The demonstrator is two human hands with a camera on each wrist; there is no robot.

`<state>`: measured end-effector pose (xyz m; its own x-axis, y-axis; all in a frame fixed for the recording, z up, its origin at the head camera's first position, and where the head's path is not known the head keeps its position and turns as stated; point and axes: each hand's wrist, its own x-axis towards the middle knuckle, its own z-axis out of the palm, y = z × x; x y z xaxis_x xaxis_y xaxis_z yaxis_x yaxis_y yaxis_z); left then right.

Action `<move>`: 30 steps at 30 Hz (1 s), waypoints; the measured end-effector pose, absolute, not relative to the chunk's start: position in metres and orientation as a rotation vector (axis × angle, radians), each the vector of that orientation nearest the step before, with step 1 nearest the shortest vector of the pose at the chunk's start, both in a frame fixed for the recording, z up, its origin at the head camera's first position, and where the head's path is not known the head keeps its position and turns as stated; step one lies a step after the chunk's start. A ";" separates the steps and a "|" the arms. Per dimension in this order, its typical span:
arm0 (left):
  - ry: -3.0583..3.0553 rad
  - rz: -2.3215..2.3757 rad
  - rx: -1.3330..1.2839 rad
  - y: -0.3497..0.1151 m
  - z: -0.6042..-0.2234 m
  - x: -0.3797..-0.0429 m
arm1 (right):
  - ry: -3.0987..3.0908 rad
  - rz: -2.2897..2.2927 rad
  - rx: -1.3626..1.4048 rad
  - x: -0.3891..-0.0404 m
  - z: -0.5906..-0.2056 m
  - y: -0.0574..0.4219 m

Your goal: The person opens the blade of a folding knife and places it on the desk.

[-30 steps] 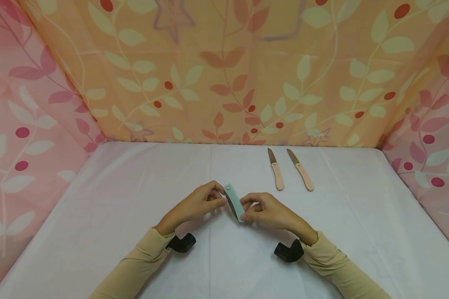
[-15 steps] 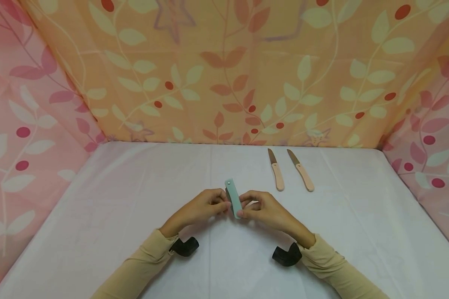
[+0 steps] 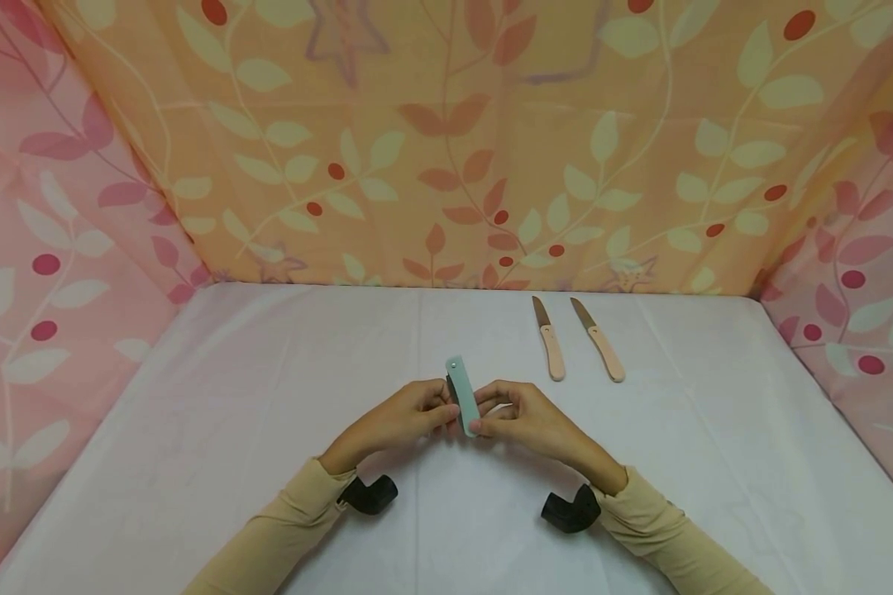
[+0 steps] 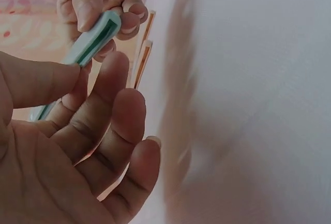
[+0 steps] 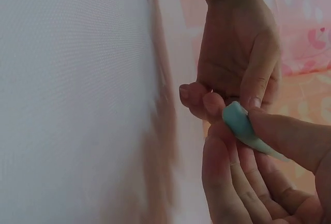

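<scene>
A mint-green folding knife is held above the table in the head view, its blade folded along the handle. My right hand pinches its lower end between thumb and fingers. From the other side, my left hand has its thumb and index finger on the blade side. The left wrist view shows the handle's dark slot and the left thumb pressed at its edge, the other fingers loosely bent. In the right wrist view, the right thumb lies on the rounded end of the knife.
Two knives with open blades and light wooden-coloured handles, a left one and a right one, lie at the back right of the white-covered table. Patterned cloth walls border the table. Black wrist mounts hang below the sleeves.
The folding knife has turned more upright and risen slightly. My left hand has shifted right and down, its thumb and index finger coming onto the blade side. My right hand has kept its pinch.
</scene>
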<state>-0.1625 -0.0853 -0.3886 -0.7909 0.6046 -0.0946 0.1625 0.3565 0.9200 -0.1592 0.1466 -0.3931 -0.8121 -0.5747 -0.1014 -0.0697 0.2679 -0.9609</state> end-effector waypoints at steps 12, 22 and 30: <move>2.235 1.359 0.676 -0.088 -0.388 -0.161 | 2.108 -1.513 -0.565 -0.163 -0.391 0.151; 2.254 1.342 0.682 -0.089 -0.389 -0.162 | 2.121 -1.474 -0.584 -0.164 -0.389 0.156; 2.280 1.325 0.670 -0.092 -0.389 -0.164 | 2.150 -1.444 -0.578 -0.166 -0.387 0.160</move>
<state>-0.1642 -0.0923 -0.3890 -0.7967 0.5937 -0.1130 0.1959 0.4307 0.8810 -0.1663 0.1596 -0.3873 -0.7936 -0.5878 -0.1569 -0.0773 0.3531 -0.9324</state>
